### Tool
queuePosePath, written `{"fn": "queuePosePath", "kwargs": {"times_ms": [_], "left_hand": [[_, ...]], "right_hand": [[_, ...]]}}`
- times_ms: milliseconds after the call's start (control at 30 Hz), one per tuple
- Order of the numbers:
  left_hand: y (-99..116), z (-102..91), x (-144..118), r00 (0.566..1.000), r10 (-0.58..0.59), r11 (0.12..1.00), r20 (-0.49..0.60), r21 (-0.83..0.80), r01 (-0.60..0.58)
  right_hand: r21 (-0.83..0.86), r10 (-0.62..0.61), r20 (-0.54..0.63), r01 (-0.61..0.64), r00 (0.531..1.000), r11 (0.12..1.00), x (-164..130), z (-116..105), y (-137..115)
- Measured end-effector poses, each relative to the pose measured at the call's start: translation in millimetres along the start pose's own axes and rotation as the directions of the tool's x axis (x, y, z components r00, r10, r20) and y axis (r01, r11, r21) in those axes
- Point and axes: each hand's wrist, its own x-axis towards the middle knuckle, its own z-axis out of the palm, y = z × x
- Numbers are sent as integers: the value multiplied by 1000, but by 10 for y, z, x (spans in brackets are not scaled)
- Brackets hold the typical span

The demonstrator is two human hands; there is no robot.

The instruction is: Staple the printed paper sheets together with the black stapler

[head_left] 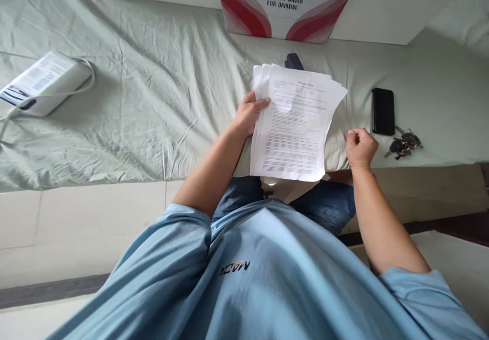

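- Several printed sheets [296,126] sit fanned in a loose stack at the near edge of the bed, slightly right of centre in your view, their lower ends hanging past the mattress edge above your knees.
- Your left hand [248,114] grips the stack at its 9 o'clock edge: thumb laid across the top page, the other digits tucked behind the paper, wrist straight and forearm running down towards 7 o'clock to your rolled-up blue sleeve.
- Your right hand [359,147] is off the paper, just beside the stack at its 3 o'clock side, curled into a loose fist with the thumb pressed against the bent fingers; whether anything is pinched inside it you cannot tell. That forearm drops towards 5 o'clock.
- At 12 o'clock from the sheets, a dark object [294,61] peeks out from behind their top edge; what it is cannot be made out.
- Further at 12 o'clock stands a red-and-white water carton [284,8].
- At 3 o'clock, beyond your right hand, lies a black phone [383,111], with a bunch of keys [405,145] just below it.
- Well apart at 9 o'clock, a white box [44,82] with a cable rests on the pale green sheet [153,90].
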Motion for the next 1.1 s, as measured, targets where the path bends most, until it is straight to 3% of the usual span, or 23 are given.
{"fn": "queuePosePath", "kwargs": {"times_ms": [667,1100], "left_hand": [[83,-47,-44,1000,-2,1000,-23,-2,2],[20,-16,-31,999,3,1000,-44,-7,-4]], "right_hand": [[50,-39,-6,40,999,998,10,122,121],[27,28,26,-29,999,999,48,29,20]]}}
